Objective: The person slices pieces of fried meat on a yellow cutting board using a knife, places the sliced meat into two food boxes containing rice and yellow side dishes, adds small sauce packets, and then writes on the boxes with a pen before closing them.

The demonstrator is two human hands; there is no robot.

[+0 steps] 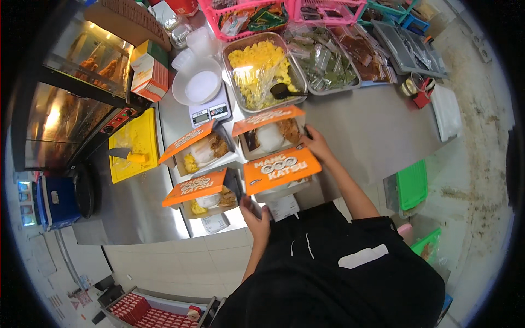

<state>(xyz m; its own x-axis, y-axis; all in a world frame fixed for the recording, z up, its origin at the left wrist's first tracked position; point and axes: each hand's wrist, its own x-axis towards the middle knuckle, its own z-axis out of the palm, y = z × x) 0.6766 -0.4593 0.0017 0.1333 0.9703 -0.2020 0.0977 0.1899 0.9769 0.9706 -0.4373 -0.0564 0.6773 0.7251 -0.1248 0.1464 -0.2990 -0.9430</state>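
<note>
Four cardboard meal boxes with orange printed lids stand in two rows on the steel counter. My left hand (255, 217) grips the lower left corner of the front right box (283, 171), whose lid hides most of its food. My right hand (315, 143) is at the right ends of this box and the back right box (268, 139); its grip is partly hidden. Rice and fried breaded food show in the back right box. The back left box (203, 153) and front left box (209, 201) also hold yellow scrambled egg. Printed slips stick out below the front boxes.
Behind the boxes are a kitchen scale (210, 112) bearing a plastic bowl (197, 82), an egg tray (301, 78) with a black spoon (283, 91), and a tray of leafy packets (357, 80). A yellow cutting board (143, 164) lies left, beside a heated display cabinet (88, 88).
</note>
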